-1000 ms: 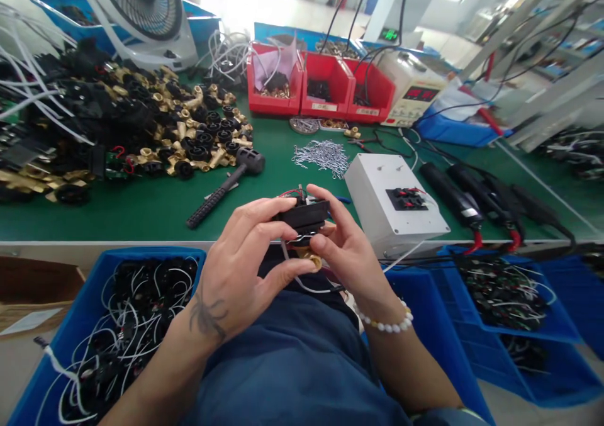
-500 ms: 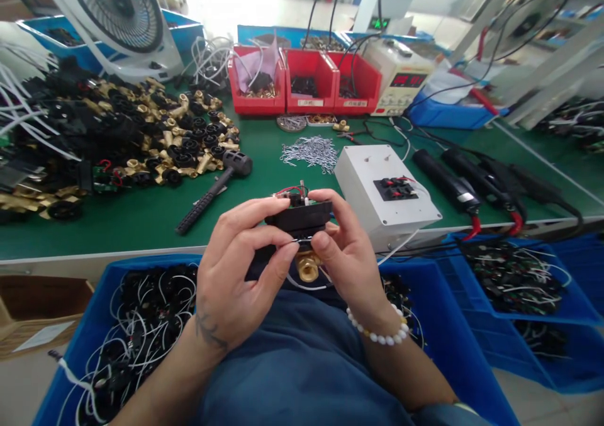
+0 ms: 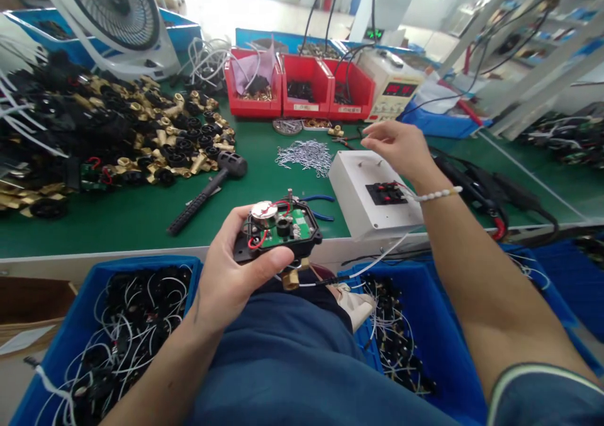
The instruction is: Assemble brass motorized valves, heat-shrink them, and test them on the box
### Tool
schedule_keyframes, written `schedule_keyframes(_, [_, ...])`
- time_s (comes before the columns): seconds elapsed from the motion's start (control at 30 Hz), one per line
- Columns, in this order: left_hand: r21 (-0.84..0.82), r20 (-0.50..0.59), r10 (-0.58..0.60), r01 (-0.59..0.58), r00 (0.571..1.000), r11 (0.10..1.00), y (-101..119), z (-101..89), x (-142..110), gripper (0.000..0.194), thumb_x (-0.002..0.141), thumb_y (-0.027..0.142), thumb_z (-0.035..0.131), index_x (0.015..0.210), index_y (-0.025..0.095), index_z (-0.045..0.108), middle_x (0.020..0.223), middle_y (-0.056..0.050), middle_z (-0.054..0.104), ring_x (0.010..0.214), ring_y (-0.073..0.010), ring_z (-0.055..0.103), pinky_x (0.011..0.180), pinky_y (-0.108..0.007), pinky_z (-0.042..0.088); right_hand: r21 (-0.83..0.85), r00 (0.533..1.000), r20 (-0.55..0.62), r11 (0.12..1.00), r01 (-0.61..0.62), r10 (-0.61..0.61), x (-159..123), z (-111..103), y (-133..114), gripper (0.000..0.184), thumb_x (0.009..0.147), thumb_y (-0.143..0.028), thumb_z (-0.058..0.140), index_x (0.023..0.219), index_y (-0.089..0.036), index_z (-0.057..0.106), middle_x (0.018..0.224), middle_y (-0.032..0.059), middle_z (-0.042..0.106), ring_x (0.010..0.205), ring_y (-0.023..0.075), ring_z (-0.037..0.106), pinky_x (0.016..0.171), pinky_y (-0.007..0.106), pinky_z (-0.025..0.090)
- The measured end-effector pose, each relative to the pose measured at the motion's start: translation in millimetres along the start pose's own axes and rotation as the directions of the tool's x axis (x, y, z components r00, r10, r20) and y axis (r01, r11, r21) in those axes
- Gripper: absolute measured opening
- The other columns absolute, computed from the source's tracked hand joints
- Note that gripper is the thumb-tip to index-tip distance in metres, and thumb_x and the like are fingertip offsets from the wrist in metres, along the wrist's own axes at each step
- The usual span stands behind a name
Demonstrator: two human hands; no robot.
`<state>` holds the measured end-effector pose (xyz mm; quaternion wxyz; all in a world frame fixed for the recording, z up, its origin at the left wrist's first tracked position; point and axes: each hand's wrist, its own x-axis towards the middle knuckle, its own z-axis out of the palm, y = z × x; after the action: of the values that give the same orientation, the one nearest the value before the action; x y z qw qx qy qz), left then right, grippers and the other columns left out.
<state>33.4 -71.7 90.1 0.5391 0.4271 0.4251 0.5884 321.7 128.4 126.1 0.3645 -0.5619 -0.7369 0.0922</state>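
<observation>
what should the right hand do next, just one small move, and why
Perhaps lower the right hand to one of the small switch-like pegs on the white box: it hovers near them, apparently holding nothing, while the left hand holds the open black housing with its circuit board facing up.

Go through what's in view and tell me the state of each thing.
Left hand: gripping the case
Case: open, circuit board exposed
Right hand: raised by the white box, grip unclear
White box: wires attached on top
Blue-handled tool: handles apart, rest hidden
Hammer: lying down
Wire clips: loose pile
Red bins: open-topped, holding small parts
Power supply: display lit red
Fan: standing, whether spinning unclear
</observation>
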Motion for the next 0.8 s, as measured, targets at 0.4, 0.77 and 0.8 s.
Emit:
schedule_keyframes(0.4, [0.046,0.047,-0.11,0.108,0.993,0.993,25.0,12.1,-18.0,0.065,0.058,0.036,0.099,0.11,0.023,0.063,0.09,0.001,0.076,0.076,-0.0165,0.075,0.073,-0.023,0.06,0.192,0.982,0.151,0.971,-0.144,0.116,-16.8,4.3,37.7,0.018,0.077,-0.032,0.076,0.091,-0.021,0.079,0.092,0.0057,0.078,0.085,0.0221,0.07,0.086,0.039,0.058])
schedule_keyframes(0.77, [0.138,0.041,-0.049,0.043,0.998,0.99,24.6,9.5,-24.7,0.066,0.06,0.041,0.098,0.113,0.025,0.063,0.095,0.001,0.076,0.075,-0.0153,0.075,0.07,-0.022,0.061,0.129,0.96,0.219,0.971,-0.203,0.172,-5.4,15.6,28.5,0.008,0.074,-0.024,0.08,0.078,-0.021,0.075,0.08,0.0055,0.075,0.075,0.0215,0.068,0.077,0.038,0.057])
schedule_keyframes(0.8, [0.136,0.041,-0.04,0.034,0.998,0.99,24.7,9.0,-25.5,0.065,0.06,0.041,0.098,0.113,0.025,0.063,0.095,0.002,0.076,0.075,-0.015,0.075,0.071,-0.022,0.061,0.126,0.964,0.205,0.972,-0.199,0.17,-6.4,16.2,28.0,0.007,0.074,-0.025,0.079,0.078,-0.021,0.075,0.079,0.0054,0.075,0.075,0.0213,0.068,0.077,0.037,0.057])
